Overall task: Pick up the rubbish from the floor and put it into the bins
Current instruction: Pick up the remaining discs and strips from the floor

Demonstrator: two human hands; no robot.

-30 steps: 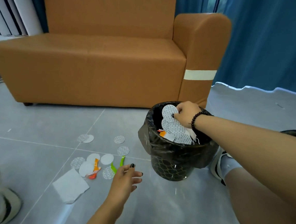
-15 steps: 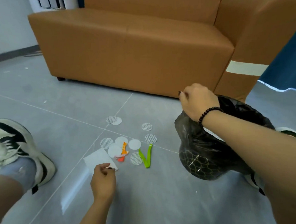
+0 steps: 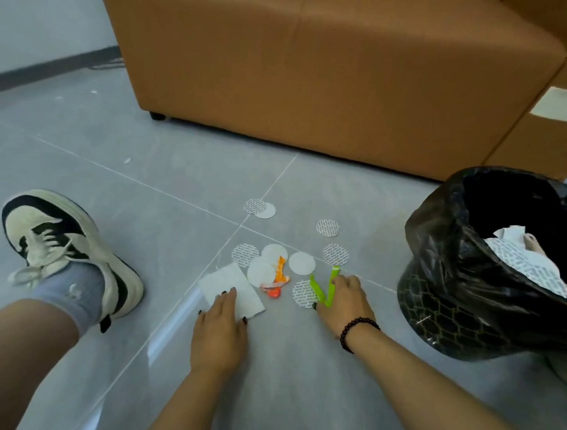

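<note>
- fine print on the round paper discs (image 3: 336,253), unreadable
- left hand (image 3: 219,333) flat, fingers straight on the white napkin (image 3: 230,289)
- right hand (image 3: 345,300) fingers curled at the green strip (image 3: 324,287), grip unclear
- bin (image 3: 467,310) cut off at right

text: you get nothing readable | round seals (image 3: 336,253) on floor: rows of fine grey print, too small to read | seals in bin (image 3: 441,308): same print, illegible | shoe (image 3: 61,239): no legible brand

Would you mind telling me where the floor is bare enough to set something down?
Bare tile lies between the shoe and the white paper, and before the sofa. It is crowded from the paper to the bin, with discs and both hands.
</note>
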